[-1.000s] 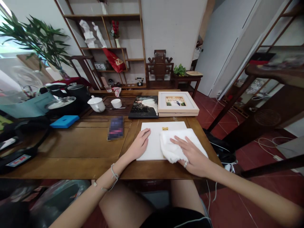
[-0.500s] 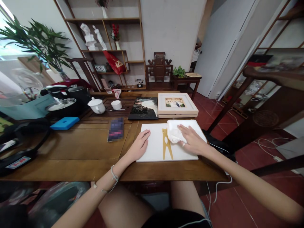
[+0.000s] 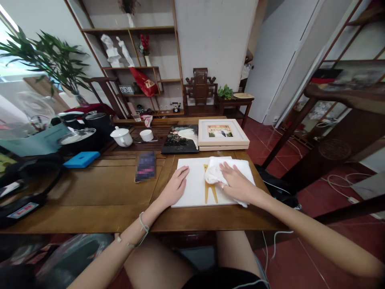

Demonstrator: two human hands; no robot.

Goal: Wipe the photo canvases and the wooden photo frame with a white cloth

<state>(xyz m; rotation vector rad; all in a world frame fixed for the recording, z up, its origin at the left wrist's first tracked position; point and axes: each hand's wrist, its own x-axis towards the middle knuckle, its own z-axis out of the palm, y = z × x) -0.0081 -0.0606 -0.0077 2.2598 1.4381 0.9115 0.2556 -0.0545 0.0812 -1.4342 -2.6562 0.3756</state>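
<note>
A flat white board (image 3: 192,188) lies on the wooden table (image 3: 120,204) in front of me. On its face is a yellow two-legged shape (image 3: 207,194), its upper part partly covered by a folded white cloth (image 3: 215,170). My right hand (image 3: 236,180) presses the cloth onto the board, fingers stretched over it and thumb at its near side. The cloth spreads past the hand to the board's right side and hides that part. My left hand (image 3: 176,186) rests flat on the board's left edge, fingers together and extended, holding nothing.
Behind the board lie a light framed picture (image 3: 245,138) and a dark picture panel (image 3: 174,142). To the left are a dark pixelated booklet (image 3: 145,166), a blue box (image 3: 82,159), headphones (image 3: 52,184), a white lidded cup (image 3: 122,137) and a black pot (image 3: 96,122).
My right hand has slid the cloth left and nearer to me, over more of the yellow shape. My left hand stays in place on the board.
</note>
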